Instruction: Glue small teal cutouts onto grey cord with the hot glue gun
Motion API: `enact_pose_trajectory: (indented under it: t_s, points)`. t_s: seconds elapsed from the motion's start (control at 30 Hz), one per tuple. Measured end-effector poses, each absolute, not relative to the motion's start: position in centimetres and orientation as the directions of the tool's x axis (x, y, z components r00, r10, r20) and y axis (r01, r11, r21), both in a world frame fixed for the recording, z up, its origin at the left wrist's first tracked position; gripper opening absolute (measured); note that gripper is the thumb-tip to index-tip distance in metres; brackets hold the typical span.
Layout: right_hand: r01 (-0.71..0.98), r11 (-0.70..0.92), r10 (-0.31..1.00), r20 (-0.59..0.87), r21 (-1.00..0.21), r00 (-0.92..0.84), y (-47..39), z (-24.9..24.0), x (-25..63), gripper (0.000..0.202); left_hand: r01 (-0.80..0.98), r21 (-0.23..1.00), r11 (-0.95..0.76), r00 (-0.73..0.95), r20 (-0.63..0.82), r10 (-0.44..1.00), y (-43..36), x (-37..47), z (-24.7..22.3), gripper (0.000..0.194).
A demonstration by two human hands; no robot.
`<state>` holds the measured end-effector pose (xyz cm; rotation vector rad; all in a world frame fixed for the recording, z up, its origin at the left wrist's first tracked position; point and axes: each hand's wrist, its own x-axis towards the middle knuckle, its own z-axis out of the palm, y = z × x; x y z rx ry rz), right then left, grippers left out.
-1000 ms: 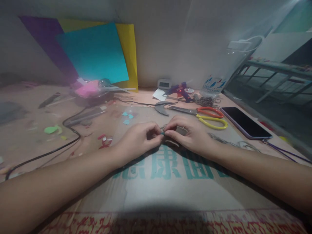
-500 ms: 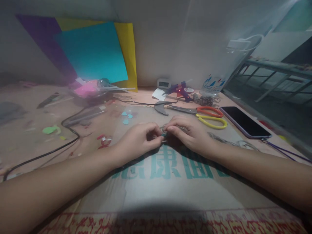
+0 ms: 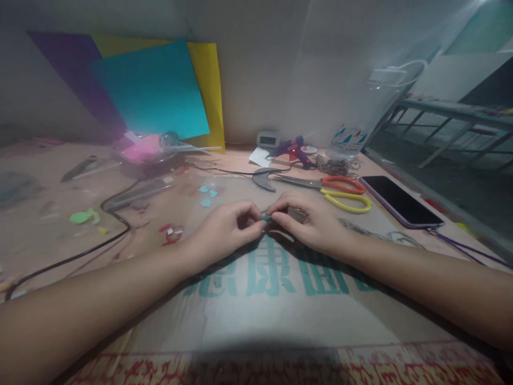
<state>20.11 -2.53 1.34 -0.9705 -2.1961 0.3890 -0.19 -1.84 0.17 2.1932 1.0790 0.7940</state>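
My left hand (image 3: 234, 227) and my right hand (image 3: 310, 219) meet over the printed cardboard, fingertips almost touching. Both are closed in a pinch on a small teal piece (image 3: 266, 218), mostly hidden by the fingers; its kind cannot be made out. A thin greyish strand seems to show beside it. Beyond my hands lie a grey crescent-shaped piece (image 3: 263, 179) and scissors (image 3: 347, 193) with one red and one yellow handle. Small light-blue cut-outs (image 3: 206, 203) rest past my left hand.
A phone (image 3: 401, 200) lies at the right, near a clear plastic container (image 3: 348, 140). A glue gun (image 3: 294, 151) with a lit red light stands by a small digital display (image 3: 267, 140). A black cable (image 3: 116, 211) crosses the left side. Coloured sheets (image 3: 154, 93) lean on the wall.
Both hands stay close together, with only slight shifts of the fingers around the small teal piece. The whole view has moved very slightly.
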Motion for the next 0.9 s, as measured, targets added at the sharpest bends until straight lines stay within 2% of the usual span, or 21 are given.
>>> enact_pose_trajectory:
  t_s: [0.33,0.53,0.7,0.9]
  points:
    - [0.515,0.694,0.720,0.474,-0.502,-0.508,-2.34,1.30,20.12,0.011,0.507,0.661,-0.554,0.522,0.276,0.807,-2.20,-0.11,0.46,0.015]
    - [0.527,0.595,0.800,0.385,-0.607,-0.460,-2.27,1.56,20.29,0.027,0.493,0.717,-0.492,0.470,0.256,0.845,-1.95,-0.06,0.75,0.018]
    - [0.557,0.552,0.831,0.357,-0.620,-0.427,-2.37,1.63,20.02,0.011,0.479,0.742,-0.468,0.447,0.253,0.858,-1.81,-0.13,0.79,0.023]
    - [0.560,0.516,0.853,0.327,-0.648,-0.407,-2.53,1.77,19.82,0.011,0.463,0.750,-0.472,0.491,0.227,0.841,-1.89,-0.08,0.68,0.020]
